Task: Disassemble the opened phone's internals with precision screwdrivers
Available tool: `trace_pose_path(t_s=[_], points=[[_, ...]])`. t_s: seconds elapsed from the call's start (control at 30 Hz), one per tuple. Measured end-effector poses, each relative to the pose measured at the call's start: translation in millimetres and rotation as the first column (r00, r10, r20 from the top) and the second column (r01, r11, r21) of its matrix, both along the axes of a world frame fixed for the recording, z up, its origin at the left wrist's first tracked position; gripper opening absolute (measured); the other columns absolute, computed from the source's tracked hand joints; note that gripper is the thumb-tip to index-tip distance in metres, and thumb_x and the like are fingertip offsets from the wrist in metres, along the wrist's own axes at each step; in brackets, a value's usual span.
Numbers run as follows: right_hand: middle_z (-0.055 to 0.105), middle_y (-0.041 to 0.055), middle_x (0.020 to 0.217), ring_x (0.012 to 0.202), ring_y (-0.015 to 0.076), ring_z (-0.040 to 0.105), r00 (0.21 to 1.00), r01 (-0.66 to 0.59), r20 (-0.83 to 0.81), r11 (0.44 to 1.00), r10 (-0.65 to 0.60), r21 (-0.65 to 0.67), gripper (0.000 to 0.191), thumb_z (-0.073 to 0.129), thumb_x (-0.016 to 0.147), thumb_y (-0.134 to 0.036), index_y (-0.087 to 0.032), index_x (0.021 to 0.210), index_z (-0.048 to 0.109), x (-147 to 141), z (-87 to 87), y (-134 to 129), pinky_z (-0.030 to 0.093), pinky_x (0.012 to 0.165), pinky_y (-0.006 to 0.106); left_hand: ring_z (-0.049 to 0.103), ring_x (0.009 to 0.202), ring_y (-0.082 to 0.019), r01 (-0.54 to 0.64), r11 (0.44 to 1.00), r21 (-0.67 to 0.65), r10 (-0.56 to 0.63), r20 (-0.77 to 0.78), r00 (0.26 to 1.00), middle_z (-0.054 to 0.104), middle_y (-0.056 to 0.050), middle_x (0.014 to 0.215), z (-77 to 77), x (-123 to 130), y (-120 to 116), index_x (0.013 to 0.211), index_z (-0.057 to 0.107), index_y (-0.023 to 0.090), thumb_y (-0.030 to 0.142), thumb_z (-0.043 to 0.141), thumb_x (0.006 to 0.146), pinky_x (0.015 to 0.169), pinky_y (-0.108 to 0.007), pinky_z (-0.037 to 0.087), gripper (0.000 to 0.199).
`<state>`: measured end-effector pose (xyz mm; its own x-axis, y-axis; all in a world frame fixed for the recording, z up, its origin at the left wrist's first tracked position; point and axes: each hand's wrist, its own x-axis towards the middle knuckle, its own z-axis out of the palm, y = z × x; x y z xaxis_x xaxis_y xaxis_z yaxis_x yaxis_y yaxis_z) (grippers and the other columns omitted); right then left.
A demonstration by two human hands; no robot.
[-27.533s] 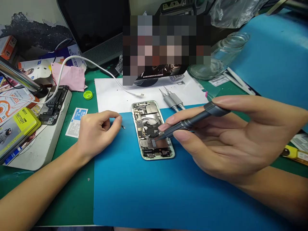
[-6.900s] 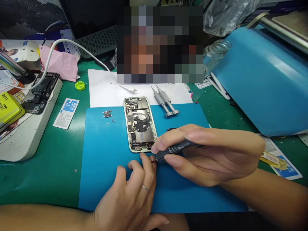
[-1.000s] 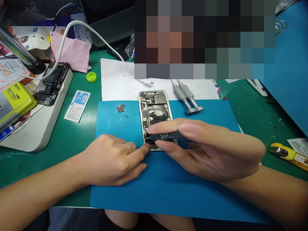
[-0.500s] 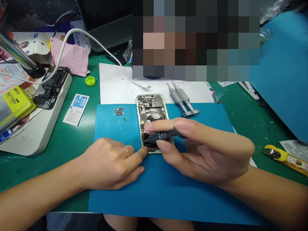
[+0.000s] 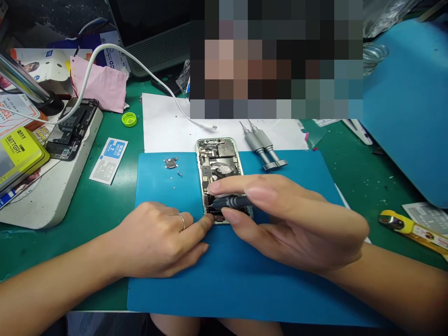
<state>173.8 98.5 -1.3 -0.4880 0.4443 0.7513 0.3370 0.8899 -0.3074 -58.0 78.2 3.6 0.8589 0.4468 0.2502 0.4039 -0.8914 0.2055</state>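
Note:
An opened phone [image 5: 223, 154] lies on the blue mat [image 5: 168, 298], its inner parts showing. My right hand [image 5: 280, 219] is closed round a dark screwdriver [image 5: 229, 202] held nearly flat, its tip at the phone's lower left inside. My left hand [image 5: 157, 238], with a ring on one finger, is closed, and a fingertip touches the phone's lower left corner; whether it grips the edge is hard to tell. Left of the phone lie a small metal part [image 5: 171, 163] and several tiny pieces. Two grey screwdrivers [image 5: 259, 143] rest right of the phone's top.
A white cable [image 5: 147, 67] arches over white paper [image 5: 164, 126]. At the left are a green cap [image 5: 129, 119], a card [image 5: 108, 161], another opened phone [image 5: 72, 130] and a yellow battery box [image 5: 21, 151]. A yellow cutter [image 5: 413, 228] lies at the right.
The view has shifted slightly, moving most things a little left in the picture. My right hand still holds the screwdriver in the phone, and my left hand stays at its corner.

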Motion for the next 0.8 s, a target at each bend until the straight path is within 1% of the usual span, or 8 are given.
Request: trace_pose_path(t_s=[0.1,0.23,0.3,0.4,0.53,0.63,0.73,0.8], points=[[0.080,0.0092,0.100,0.090,0.0173,0.079,1.000,-0.007,-0.018,1.000,0.008,0.017,0.040,0.067,0.086,0.002,-0.018,0.120,0.063,0.0,-0.1,0.5,0.069,0.077,0.023,0.059,0.052,-0.015,-0.003,1.000,0.003,0.003,-0.010,1.000,0.067,0.002,0.072,0.9,0.3,0.0,0.123,0.061,0.009,0.029,0.040,0.108,0.046,-0.034,0.039,0.032],[0.079,0.0107,0.103,0.088,0.0174,0.078,0.998,-0.056,-0.025,0.998,0.056,0.020,0.024,0.067,0.090,-0.007,-0.019,0.111,0.066,-1.6,1.9,2.3,0.069,0.070,0.025,0.058,0.051,-0.015,0.001,1.000,0.008,0.000,-0.019,1.000,0.067,0.002,0.072,2.1,0.9,0.2,0.122,0.060,0.010,0.028,0.041,0.108,0.045,-0.035,0.039,0.030],[0.079,0.0109,0.102,0.089,0.0177,0.078,0.999,-0.040,-0.023,0.999,0.041,0.019,0.028,0.070,0.088,-0.006,-0.018,0.113,0.065,-2.0,3.0,3.7,0.068,0.070,0.025,0.058,0.051,-0.015,0.003,1.000,0.012,-0.003,-0.012,1.000,0.066,0.002,0.071,2.1,1.1,0.3,0.122,0.060,0.009,0.028,0.040,0.108,0.045,-0.035,0.039,0.030],[0.079,0.0107,0.103,0.093,0.0185,0.078,0.998,-0.024,-0.055,0.999,0.026,0.029,0.041,0.069,0.082,0.002,-0.017,0.118,0.064,-1.6,3.2,6.2,0.068,0.074,0.025,0.058,0.050,-0.014,0.000,1.000,0.019,0.000,0.000,1.000,0.067,0.002,0.071,1.3,1.1,0.4,0.123,0.059,0.009,0.028,0.040,0.109,0.044,-0.034,0.039,0.031],[0.079,0.0110,0.105,0.095,0.0202,0.078,0.996,-0.058,-0.064,0.997,0.061,0.045,0.036,0.072,0.083,-0.005,-0.017,0.117,0.065,-0.3,2.2,8.2,0.069,0.077,0.028,0.058,0.050,-0.014,-0.002,1.000,0.022,0.002,-0.007,1.000,0.066,0.003,0.071,0.2,0.5,0.2,0.123,0.059,0.009,0.028,0.041,0.108,0.043,-0.035,0.039,0.030],[0.079,0.0086,0.106,0.094,0.0210,0.078,0.999,-0.027,-0.040,0.998,0.029,0.048,0.041,0.076,0.082,-0.006,-0.021,0.119,0.064,-1.3,0.5,8.1,0.070,0.075,0.030,0.058,0.051,-0.015,-0.001,1.000,0.018,0.001,-0.002,1.000,0.066,0.002,0.071,-0.3,0.2,0.0,0.122,0.060,0.010,0.028,0.042,0.108,0.043,-0.035,0.040,0.029],[0.079,0.0094,0.106,0.093,0.0214,0.078,0.993,0.008,-0.118,0.998,-0.001,0.056,0.048,0.069,0.081,-0.001,-0.021,0.124,0.064,-4.9,-3.1,8.1,0.070,0.073,0.032,0.060,0.052,-0.014,0.002,1.000,0.003,-0.002,-0.003,1.000,0.067,0.002,0.072,-0.4,0.4,0.0,0.123,0.060,0.009,0.028,0.042,0.108,0.044,-0.034,0.040,0.030],[0.078,0.0106,0.105,0.093,0.0220,0.078,0.987,0.001,-0.160,0.998,0.008,0.059,0.047,0.066,0.083,-0.002,-0.019,0.127,0.064,-7.1,-5.2,8.4,0.070,0.072,0.033,0.060,0.051,-0.014,0.001,1.000,0.004,0.000,-0.009,1.000,0.067,0.001,0.072,-0.3,0.6,0.1,0.122,0.060,0.009,0.028,0.043,0.107,0.044,-0.032,0.039,0.030]])
